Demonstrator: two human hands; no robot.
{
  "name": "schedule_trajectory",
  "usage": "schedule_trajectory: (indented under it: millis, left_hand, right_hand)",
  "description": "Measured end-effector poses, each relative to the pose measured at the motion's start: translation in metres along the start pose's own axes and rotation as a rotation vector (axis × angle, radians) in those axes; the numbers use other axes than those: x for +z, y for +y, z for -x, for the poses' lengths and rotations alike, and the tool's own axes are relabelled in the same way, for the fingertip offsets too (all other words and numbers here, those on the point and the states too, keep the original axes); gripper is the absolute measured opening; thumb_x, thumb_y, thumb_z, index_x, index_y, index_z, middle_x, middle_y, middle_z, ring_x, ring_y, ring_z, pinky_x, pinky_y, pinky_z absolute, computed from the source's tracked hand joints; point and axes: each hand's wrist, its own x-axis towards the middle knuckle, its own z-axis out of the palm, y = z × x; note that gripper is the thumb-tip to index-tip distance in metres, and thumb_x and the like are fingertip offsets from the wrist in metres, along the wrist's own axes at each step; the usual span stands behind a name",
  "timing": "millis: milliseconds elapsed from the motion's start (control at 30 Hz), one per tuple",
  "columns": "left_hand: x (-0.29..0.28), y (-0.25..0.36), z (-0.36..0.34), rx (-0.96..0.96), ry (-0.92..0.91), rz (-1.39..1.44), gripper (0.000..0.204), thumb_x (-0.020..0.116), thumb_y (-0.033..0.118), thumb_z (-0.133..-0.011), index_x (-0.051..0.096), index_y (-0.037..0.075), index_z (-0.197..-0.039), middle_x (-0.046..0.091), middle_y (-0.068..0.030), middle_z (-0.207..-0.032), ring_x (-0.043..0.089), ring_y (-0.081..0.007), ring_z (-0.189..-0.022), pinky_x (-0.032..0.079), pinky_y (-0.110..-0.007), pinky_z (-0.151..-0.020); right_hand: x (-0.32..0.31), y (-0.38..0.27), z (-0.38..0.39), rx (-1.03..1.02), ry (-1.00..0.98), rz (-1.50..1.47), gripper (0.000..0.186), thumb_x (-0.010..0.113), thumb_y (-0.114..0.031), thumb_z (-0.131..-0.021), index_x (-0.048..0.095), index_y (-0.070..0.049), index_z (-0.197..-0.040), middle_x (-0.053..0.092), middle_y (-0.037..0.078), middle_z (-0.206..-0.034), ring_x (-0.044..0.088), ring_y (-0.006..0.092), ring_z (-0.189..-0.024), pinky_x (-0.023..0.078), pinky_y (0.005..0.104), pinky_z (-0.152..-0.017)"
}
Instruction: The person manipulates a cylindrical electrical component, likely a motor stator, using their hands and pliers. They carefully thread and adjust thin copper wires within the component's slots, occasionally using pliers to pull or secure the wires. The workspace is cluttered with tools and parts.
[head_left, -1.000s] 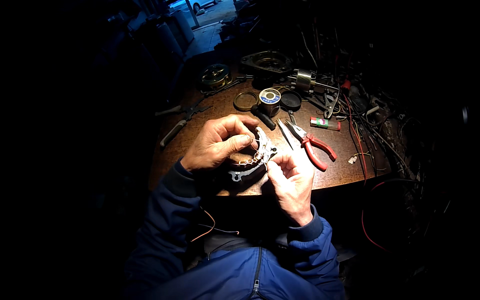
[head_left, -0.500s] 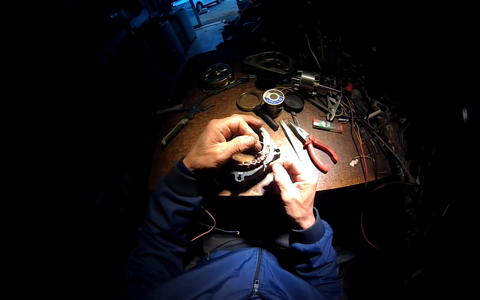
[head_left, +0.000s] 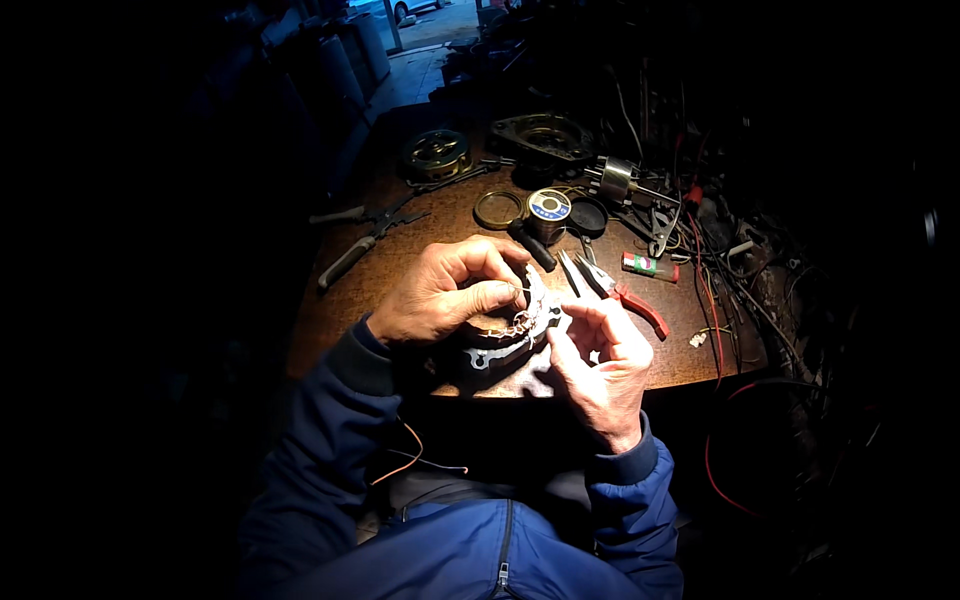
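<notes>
A round metal motor stator (head_left: 482,357) with copper windings (head_left: 512,328) sits near the table's front edge under bright light. Over its left side, my left hand (head_left: 445,290) has thumb and forefinger pinched on a thin pale wire (head_left: 528,290) that comes off the windings. My right hand (head_left: 605,365) is at the stator's right rim, its thumb and forefinger apart and nothing visible between them. Just beyond the right hand lie red-handled pliers (head_left: 640,308), partly covered by it, and a pointed metal tool (head_left: 572,275), perhaps tweezers.
A solder spool (head_left: 548,207), a brass-coloured ring (head_left: 498,209) and a dark round cap (head_left: 587,215) stand behind the stator. Dark-jawed pliers (head_left: 350,262) lie left. A red-and-green tube (head_left: 650,266), a metal rotor (head_left: 615,178) and tangled wires (head_left: 740,290) crowd the right.
My right thumb and forefinger have parted, and that hand has shifted slightly right, covering more of the red pliers. The left hand keeps its pinch over the windings. The view has tilted slightly.
</notes>
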Motion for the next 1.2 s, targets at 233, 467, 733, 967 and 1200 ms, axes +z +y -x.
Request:
schedule_trajectory:
  millis: [233, 467, 733, 967, 1200]
  left_hand:
    - [-0.006, -0.007, 0.001, 0.163, -0.044, -0.081, 0.006, 0.08, 0.01, -0.094, 0.079, 0.006, -0.098, 0.076, -0.0054, -0.104, 0.063, -0.0239, -0.125, 0.047, -0.043, -0.111]
    - [-0.009, -0.005, -0.001, 0.288, -0.076, -0.086, 0.013, 0.089, 0.015, -0.085, 0.079, 0.009, -0.089, 0.075, -0.0031, -0.094, 0.063, -0.0277, -0.119, 0.043, -0.052, -0.115]
    - [-0.011, -0.007, 0.0, 0.32, -0.097, -0.086, 0.009, 0.088, 0.011, -0.086, 0.081, 0.009, -0.092, 0.072, -0.0007, -0.099, 0.061, -0.0247, -0.121, 0.044, -0.045, -0.11]
    - [-0.008, -0.008, 0.002, 0.294, -0.044, -0.048, 0.015, 0.092, 0.01, -0.078, 0.081, 0.009, -0.089, 0.067, -0.001, -0.095, 0.059, -0.0275, -0.117, 0.044, -0.049, -0.109]
    - [-0.007, -0.006, 0.002, 0.287, -0.049, -0.034, 0.016, 0.092, 0.01, -0.078, 0.081, 0.008, -0.089, 0.066, -0.0011, -0.094, 0.058, -0.0271, -0.115, 0.044, -0.047, -0.106]
  right_hand:
    - [0.003, -0.016, -0.012, 0.001, -0.138, 0.087, 0.046, 0.083, 0.0, -0.082, 0.072, -0.002, -0.127, 0.061, -0.001, -0.085, 0.05, 0.0046, -0.061, 0.04, 0.0215, -0.055]
    - [0.007, -0.021, -0.013, -0.036, -0.047, 0.139, 0.027, 0.081, 0.002, -0.083, 0.073, 0.001, -0.109, 0.059, -0.001, -0.079, 0.052, 0.0053, -0.063, 0.041, 0.0228, -0.056]
    - [0.015, -0.013, 0.004, -0.242, -0.013, 0.248, 0.014, 0.081, 0.005, -0.084, 0.077, -0.001, -0.096, 0.058, -0.003, -0.074, 0.046, 0.005, -0.059, 0.035, 0.0226, -0.054]
    - [0.024, -0.003, -0.001, -0.466, 0.017, 0.305, 0.03, 0.084, 0.01, -0.082, 0.078, -0.001, -0.109, 0.069, 0.006, -0.085, 0.062, 0.0092, -0.067, 0.047, 0.0234, -0.057]
    - [0.023, -0.003, -0.002, -0.404, 0.013, 0.319, 0.03, 0.082, 0.009, -0.083, 0.077, -0.001, -0.111, 0.069, 0.006, -0.088, 0.062, 0.0103, -0.07, 0.048, 0.0243, -0.06]
